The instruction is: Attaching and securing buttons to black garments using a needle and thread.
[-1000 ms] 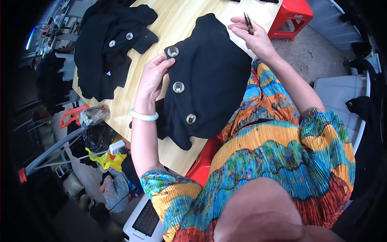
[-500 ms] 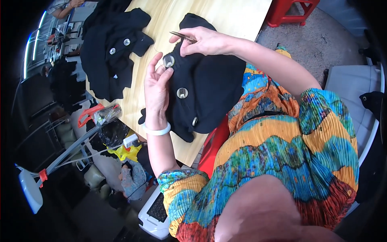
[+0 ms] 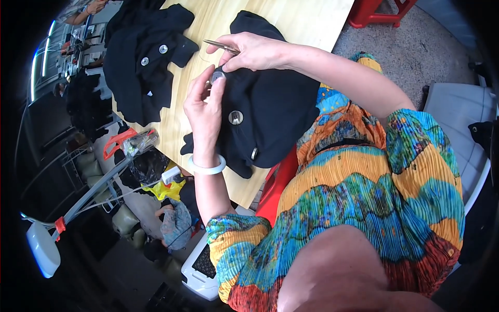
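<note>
A black garment (image 3: pixel 275 109) lies on the wooden table in front of me. My left hand (image 3: pixel 204 112), with a white bangle on its wrist, pinches a round shiny button (image 3: pixel 218 76) at the garment's edge. Two more buttons are on the cloth: a round one (image 3: pixel 236 117) below the hand and one seen nearly edge-on (image 3: pixel 254 153). In my right hand (image 3: pixel 255 51) is a slim pointed metal tool (image 3: pixel 221 47), snips or tweezers, I cannot tell which. Its tips point left, away from the cloth, and the fingers of both hands nearly meet at the button.
A second black garment (image 3: pixel 138 93) with two buttons lies on the table (image 3: pixel 304 18) to the left. Beyond its left edge are a clear bag (image 3: pixel 141 142), a yellow bag (image 3: pixel 167 191) and a lamp (image 3: pixel 42 249). A red stool (image 3: pixel 377 13) stands far right; another person's hand (image 3: pixel 95 6) shows far left.
My left fingers have closed in over the button and cover more of it. My right hand has shifted slightly left, with the tool's tips swinging left.
</note>
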Tool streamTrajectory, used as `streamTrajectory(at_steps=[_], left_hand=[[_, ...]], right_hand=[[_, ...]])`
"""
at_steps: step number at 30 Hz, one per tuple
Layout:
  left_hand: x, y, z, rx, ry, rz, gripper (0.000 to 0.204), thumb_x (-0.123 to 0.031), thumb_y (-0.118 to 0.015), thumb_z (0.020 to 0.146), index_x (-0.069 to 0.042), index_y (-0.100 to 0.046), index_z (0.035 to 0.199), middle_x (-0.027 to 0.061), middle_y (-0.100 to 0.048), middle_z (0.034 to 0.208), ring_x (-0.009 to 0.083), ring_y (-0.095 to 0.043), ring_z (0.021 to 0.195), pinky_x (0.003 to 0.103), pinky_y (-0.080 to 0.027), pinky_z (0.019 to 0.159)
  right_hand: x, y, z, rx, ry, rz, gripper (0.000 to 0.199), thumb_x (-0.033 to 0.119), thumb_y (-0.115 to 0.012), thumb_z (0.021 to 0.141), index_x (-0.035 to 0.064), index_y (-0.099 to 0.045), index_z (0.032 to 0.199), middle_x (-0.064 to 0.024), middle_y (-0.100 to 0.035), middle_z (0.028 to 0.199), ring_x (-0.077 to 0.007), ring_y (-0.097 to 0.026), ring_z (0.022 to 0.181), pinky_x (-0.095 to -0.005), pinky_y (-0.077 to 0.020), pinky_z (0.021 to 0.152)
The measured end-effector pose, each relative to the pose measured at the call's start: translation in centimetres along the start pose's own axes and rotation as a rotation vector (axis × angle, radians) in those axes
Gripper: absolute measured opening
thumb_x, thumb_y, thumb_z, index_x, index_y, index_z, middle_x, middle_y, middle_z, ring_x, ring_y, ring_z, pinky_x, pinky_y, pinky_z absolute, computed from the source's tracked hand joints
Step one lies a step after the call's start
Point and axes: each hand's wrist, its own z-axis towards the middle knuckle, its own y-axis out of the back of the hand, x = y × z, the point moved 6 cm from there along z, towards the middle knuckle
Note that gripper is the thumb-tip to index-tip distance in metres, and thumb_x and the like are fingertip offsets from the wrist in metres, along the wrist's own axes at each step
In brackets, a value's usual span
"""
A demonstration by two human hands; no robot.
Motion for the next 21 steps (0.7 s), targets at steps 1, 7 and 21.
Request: streamTrajectory(at_steps=[1,7,21], left_hand=[[-0.5,0.1,0.0,-0.055,-0.130,0.123,0.025,-0.009,-0.064,0.076,-0.003,-0.061,0.100,0.0075,-0.058,0.088,0.0123,-0.055,0.080,0.023,-0.044,0.069],[-2.6,-0.5,-0.5,-0.256,-0.518,0.525,0.022,-0.007,-0.066,0.073,-0.006,-0.064,0.095,0.0117,-0.057,0.089,0.0217,-0.057,0.080,0.028,-0.046,0.070],[2.1,3.2,0.4,-0.287,-0.031,-0.203,0.018,-0.016,-0.057,0.084,0.001,-0.061,0.082,0.0055,-0.061,0.074,0.0093,-0.055,0.069,0.021,-0.043,0.066]], right_hand=[[-0.2,-0.2,0.0,-0.005,-0.013,0.028,0.048,0.012,-0.055,0.077,0.0034,-0.041,0.122,-0.0020,-0.055,0.085,-0.0047,-0.044,0.062,-0.0180,-0.0333,0.047],[-0.3,-0.1,0.5,-0.050,-0.029,0.035,0.050,0.015,-0.057,0.075,0.0010,-0.041,0.121,-0.0027,-0.056,0.083,-0.0048,-0.046,0.063,-0.0181,-0.0343,0.048],[-1.7,0.5,0.4,-0.080,-0.109,0.086,0.044,0.013,-0.059,0.074,0.0001,-0.047,0.114,-0.0072,-0.057,0.085,-0.0042,-0.038,0.046,-0.0171,-0.0337,0.044]])
